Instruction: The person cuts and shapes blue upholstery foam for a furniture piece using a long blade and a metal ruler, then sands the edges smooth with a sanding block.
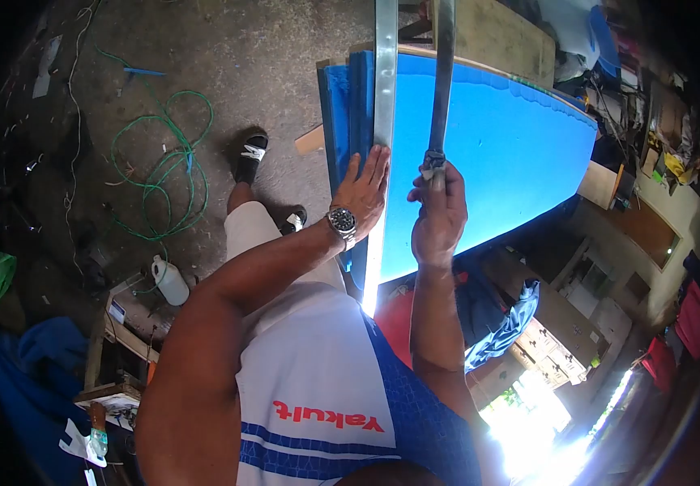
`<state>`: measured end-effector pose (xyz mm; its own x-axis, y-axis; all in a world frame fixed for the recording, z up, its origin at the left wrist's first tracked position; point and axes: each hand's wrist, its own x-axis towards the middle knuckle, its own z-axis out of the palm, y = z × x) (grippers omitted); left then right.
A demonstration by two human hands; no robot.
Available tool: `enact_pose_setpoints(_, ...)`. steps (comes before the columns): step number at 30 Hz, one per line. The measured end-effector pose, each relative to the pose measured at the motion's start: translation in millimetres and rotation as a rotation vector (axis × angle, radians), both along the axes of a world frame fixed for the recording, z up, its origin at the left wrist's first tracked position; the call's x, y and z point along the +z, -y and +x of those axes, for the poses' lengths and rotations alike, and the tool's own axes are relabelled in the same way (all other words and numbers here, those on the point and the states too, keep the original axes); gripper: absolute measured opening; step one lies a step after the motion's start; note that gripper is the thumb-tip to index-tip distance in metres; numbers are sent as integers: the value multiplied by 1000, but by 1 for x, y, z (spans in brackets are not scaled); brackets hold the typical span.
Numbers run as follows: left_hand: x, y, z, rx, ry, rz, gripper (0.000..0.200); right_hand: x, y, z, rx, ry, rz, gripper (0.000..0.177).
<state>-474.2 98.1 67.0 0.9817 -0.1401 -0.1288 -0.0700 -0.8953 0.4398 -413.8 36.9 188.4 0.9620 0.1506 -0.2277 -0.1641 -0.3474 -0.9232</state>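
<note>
Left hand (361, 192) flat, elbow bent, right hand (439, 217) fingers curled

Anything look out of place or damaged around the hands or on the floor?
I see no clear damage near the left hand or right hand. The thin green cable looks untidy: loose, overlapping loops on the grey floor, left of the feet, possibly a trip risk.

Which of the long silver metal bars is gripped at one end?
The right bar, its end in the right hand; the left hand touches the left bar.
</note>
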Motion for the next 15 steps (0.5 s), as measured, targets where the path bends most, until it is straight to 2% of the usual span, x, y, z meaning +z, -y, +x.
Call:
enact_pose_setpoints(3, 7, 0, 2, -15, -55, -9, 62, 0, 7, 6, -62, -203, 146, 35)
enact_pose_setpoints(7, 3, 3, 0, 24, -36, -32, 63, 20, -2, 0, 106, -103, -336, 37)
enact_pose_setpoints(10, 0, 5, -2, 39, -23, -33, 65, 16, 2, -3, 138, -98, -348, 41)
enact_pose_setpoints(15, -2, 3, -1, 39, 2, -68, 67, 17, 2, -1, 240, 141, -688, 48)
